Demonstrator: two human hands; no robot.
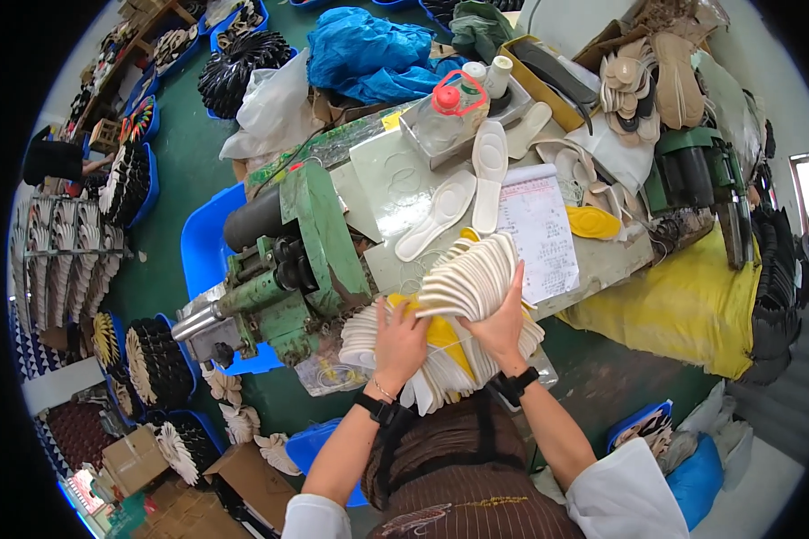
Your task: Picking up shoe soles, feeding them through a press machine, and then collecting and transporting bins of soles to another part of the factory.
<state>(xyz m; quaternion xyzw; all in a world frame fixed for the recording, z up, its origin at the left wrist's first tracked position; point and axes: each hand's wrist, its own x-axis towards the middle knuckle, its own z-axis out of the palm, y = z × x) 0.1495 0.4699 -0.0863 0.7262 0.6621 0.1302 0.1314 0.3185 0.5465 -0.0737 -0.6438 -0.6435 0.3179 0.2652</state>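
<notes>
A fanned stack of white insoles point(467, 280) stands tilted in front of me, over the near edge of the table. My right hand point(502, 331) grips its right side, thumb raised along the edge. At its lower left end my left hand point(399, 343) presses bent fingers against the insoles; its palm side is hidden. Beneath both hands lie more bundled white insoles point(436, 384), with a yellow insole point(449, 345) showing between them. Farther back, loose white insoles point(489, 171) lie beside a handwritten paper sheet point(537, 235). Another yellow insole point(593, 223) rests right of the paper.
A green machine point(319, 242) stands close on my left, its metal arm point(208, 322) jutting out. Bottles point(447, 101) sit in a clear box at the back. Another green machine point(692, 171) is at the far right, above a yellow sheet point(670, 310). Blue bins point(211, 238) hold floor space left.
</notes>
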